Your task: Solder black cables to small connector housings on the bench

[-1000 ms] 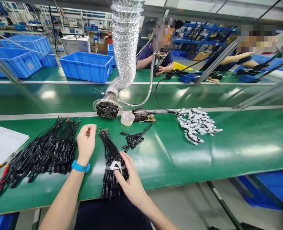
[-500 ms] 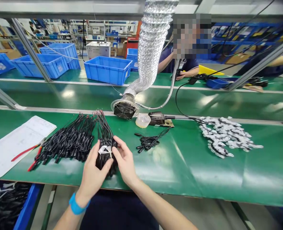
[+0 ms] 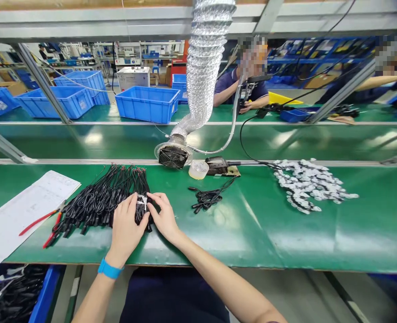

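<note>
A tied bundle of black cables (image 3: 141, 188) lies on the green bench with a white band around its middle. My left hand (image 3: 126, 226) wraps round the bundle from the left, fingers curled at the band. My right hand (image 3: 163, 215) grips it from the right, fingertips at the same band. A larger pile of loose black cables (image 3: 93, 202) lies just left of the bundle, touching it. A blue band sits on my left wrist.
A small cable clump (image 3: 207, 197) lies right of my hands. White parts heap (image 3: 307, 184) at right. Paper sheet (image 3: 23, 211) and red-handled cutters (image 3: 46, 222) at left. Fan duct (image 3: 173, 154), cup (image 3: 198, 169) and soldering stand (image 3: 220, 166) behind. Blue crates (image 3: 146, 103) and people beyond.
The bundle has been moved left against the big cable pile. My left hand came down onto it, and both hands now hold it at the white band.
</note>
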Tool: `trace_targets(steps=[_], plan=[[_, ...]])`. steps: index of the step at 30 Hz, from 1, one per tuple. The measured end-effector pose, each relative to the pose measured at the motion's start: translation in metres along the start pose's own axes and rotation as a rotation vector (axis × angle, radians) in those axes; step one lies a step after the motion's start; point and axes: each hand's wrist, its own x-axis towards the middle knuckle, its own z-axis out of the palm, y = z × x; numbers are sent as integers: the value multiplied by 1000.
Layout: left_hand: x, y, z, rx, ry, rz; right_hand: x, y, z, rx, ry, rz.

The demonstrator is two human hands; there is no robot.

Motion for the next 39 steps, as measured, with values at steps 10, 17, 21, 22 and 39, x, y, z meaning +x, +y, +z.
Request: trace_targets(steps=[10, 17, 21, 22, 39], plan=[[4, -13, 28, 29, 49, 88, 39, 2, -14, -305, -255, -227], [5, -12, 28, 48, 78, 91, 57, 2, -27, -268, -419, -297], [2, -9, 26, 62, 77, 82, 55, -2, -25, -125, -386, -226], [1, -8, 26, 68, 70, 74, 55, -4, -25, -81, -335, -195], [-10, -1, 27, 90, 63, -6, 65, -15, -15, 788, -15, 292]])
